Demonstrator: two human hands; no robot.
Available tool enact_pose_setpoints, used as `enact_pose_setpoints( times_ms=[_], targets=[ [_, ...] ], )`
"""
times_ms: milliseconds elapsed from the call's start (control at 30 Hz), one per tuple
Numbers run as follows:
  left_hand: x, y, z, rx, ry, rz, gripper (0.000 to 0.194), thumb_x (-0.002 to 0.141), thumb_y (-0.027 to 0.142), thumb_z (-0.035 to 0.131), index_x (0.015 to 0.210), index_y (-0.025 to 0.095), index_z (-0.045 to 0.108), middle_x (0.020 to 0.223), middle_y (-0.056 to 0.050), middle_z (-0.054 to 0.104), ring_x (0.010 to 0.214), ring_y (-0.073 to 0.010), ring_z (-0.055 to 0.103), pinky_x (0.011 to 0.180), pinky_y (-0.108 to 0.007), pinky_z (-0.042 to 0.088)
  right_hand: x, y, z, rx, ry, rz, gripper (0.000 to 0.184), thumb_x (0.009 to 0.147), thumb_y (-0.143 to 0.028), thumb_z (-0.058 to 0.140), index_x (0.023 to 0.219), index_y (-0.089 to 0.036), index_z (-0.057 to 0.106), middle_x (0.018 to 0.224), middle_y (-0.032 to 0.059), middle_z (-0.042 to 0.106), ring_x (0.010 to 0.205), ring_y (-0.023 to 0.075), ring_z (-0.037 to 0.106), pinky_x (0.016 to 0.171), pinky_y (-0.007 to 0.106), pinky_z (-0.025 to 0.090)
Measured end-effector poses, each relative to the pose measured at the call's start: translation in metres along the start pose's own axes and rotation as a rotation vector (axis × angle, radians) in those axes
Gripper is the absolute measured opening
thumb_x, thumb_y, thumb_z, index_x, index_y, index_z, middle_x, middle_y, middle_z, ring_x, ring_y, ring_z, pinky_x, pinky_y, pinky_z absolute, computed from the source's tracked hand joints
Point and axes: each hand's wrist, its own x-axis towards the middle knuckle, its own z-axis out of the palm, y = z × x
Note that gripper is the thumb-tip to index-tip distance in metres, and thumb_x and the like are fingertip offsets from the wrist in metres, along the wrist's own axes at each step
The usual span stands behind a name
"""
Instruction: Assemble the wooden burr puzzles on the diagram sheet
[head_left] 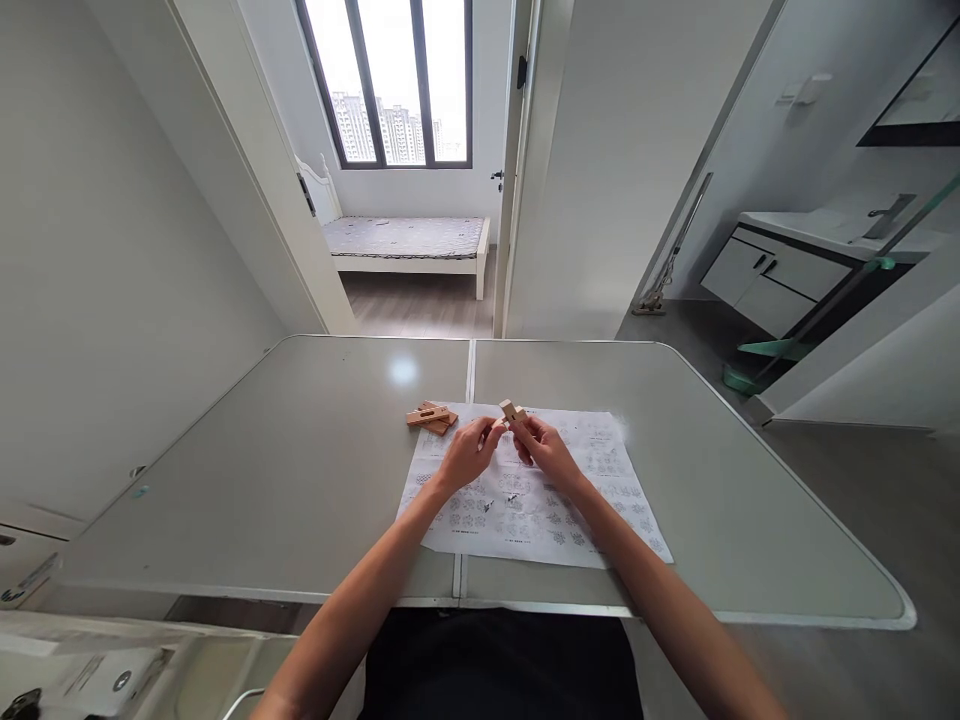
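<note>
Over the upper part of a printed sheet (645,520), my two hands meet at some small light wooden blocks (511,410). My right hand (547,450) is closed with its fingertips pinching the blocks from the right. From the left, my left hand (469,452) pinches the lower end of the same blocks, its fingertips partly hidden. How the blocks fit together is too small to make out. Left of my left hand lies a small pile of notched wooden pieces (429,414), overlapping the sheet's upper left corner. Rows of small line drawings cover the paper.
The grey-green table (300,470) has a pale rim and a seam down its middle. Beyond it, a doorway shows a bed (409,238) beneath a window. A washbasin cabinet (780,275) and a mop (667,270) stand at the right. A white box (112,680) sits at lower left.
</note>
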Motion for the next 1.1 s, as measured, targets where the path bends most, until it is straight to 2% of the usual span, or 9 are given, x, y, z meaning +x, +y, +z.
enact_pose_setpoints(
  times_ms=[267,433,533,833,1000,1100],
  targets=[
    [0.0,0.002,-0.002,-0.046,-0.033,-0.031,0.044,0.105,0.055,0.041,0.092,0.019,0.063,0.076,-0.001,0.065,0.064,-0.0141,0.05,0.065,-0.028,0.041,0.0,0.001,0.0,-0.043,-0.025,-0.02,0.05,0.096,-0.071,0.055,0.086,-0.022,0.057,0.061,-0.0038,0.05,0.049,0.0113,0.038,0.049,0.028,0.032],
    [0.001,0.005,-0.003,-0.077,-0.047,-0.039,0.044,0.106,0.055,0.041,0.092,0.019,0.062,0.078,-0.001,0.067,0.065,-0.0141,0.052,0.066,-0.028,0.042,-0.002,-0.005,-0.002,0.036,-0.074,0.022,0.052,0.094,-0.072,0.057,0.085,-0.021,0.058,0.062,-0.0037,0.049,0.051,0.0108,0.036,0.05,0.027,0.031],
    [0.001,0.006,-0.004,-0.116,-0.062,-0.039,0.043,0.106,0.053,0.041,0.092,0.019,0.061,0.08,-0.002,0.067,0.069,-0.014,0.055,0.069,-0.027,0.044,-0.002,-0.003,-0.003,0.117,-0.106,0.044,0.051,0.094,-0.071,0.059,0.086,-0.021,0.06,0.059,-0.0049,0.044,0.051,0.0103,0.031,0.05,0.027,0.026],
    [0.002,0.004,-0.004,-0.226,-0.101,-0.025,0.043,0.106,0.054,0.042,0.099,0.018,0.064,0.084,-0.004,0.069,0.08,-0.0166,0.063,0.079,-0.03,0.051,-0.003,-0.005,-0.009,0.401,-0.341,0.182,0.05,0.098,-0.066,0.058,0.078,-0.02,0.058,0.053,-0.0065,0.035,0.049,0.0099,0.023,0.051,0.028,0.018],
    [0.001,0.002,-0.001,-0.24,-0.125,-0.022,0.037,0.105,0.049,0.043,0.101,0.019,0.064,0.088,-0.004,0.07,0.081,-0.0169,0.065,0.077,-0.029,0.051,-0.005,-0.008,-0.011,0.387,-0.446,0.183,0.052,0.098,-0.066,0.054,0.075,-0.02,0.057,0.05,-0.0061,0.037,0.047,0.0099,0.025,0.05,0.028,0.02],
    [0.001,0.0,-0.001,-0.166,-0.068,-0.043,0.031,0.104,0.043,0.045,0.105,0.02,0.065,0.091,-0.003,0.072,0.081,-0.0165,0.065,0.076,-0.028,0.051,-0.008,-0.011,-0.009,0.337,-0.512,0.168,0.053,0.099,-0.063,0.053,0.069,-0.019,0.057,0.05,-0.0042,0.042,0.046,0.0103,0.03,0.05,0.029,0.024]
  ],
)
